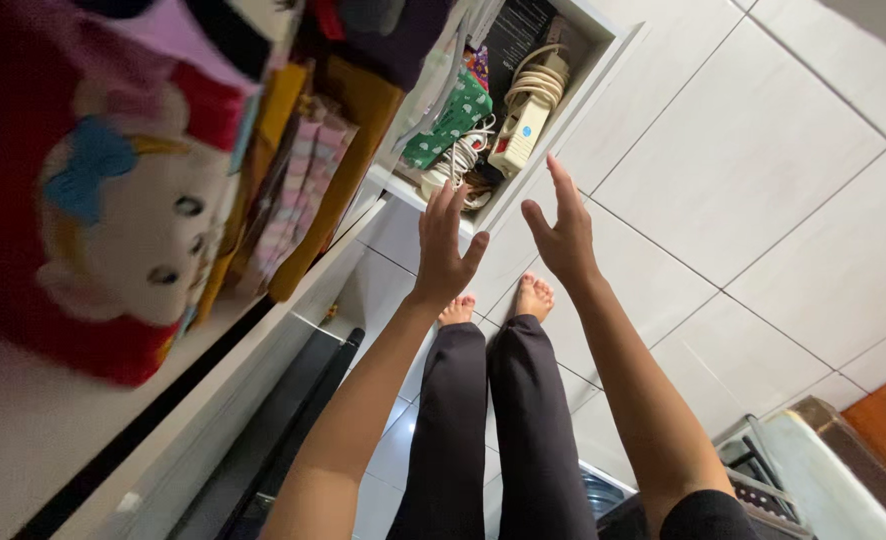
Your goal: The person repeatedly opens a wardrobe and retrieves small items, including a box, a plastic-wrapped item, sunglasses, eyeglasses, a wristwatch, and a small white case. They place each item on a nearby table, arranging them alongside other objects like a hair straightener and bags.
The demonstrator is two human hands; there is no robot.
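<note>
As both empty hands stretched toward the open drawer [603, 45], the left hand [446, 248] spread near its front edge and the right hand [563, 232] opened beside it, apparently mid-reach; gripping that edge seemed next, near the power strip [523, 125].

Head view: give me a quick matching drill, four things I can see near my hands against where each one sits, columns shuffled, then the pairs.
Things:
1. power strip
2. green dotted cloth
3. left hand
4. plush toy

Places:
A. open, reaching toward the front edge of the open drawer
B. up close at the far left of the frame
C. in the drawer, with a coiled cream cord at its far end
D. in the drawer, left of the power strip

Pairs: 1-C, 2-D, 3-A, 4-B
</note>
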